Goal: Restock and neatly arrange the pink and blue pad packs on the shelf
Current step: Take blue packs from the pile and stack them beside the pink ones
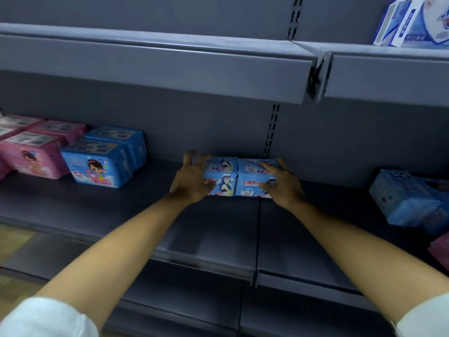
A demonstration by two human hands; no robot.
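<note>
Your left hand (pixel 192 180) and right hand (pixel 281 183), fingers spread, press the outer sides of two touching blue packs (pixel 239 177) on the shelf (pixel 121 207).

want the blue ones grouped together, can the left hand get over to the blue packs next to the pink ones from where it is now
Probably yes. The left hand rests on the two blue packs mid-shelf, and the shelf between it and the blue packs beside the pink ones lies bare, with nothing blocking a sideways reach.
</note>
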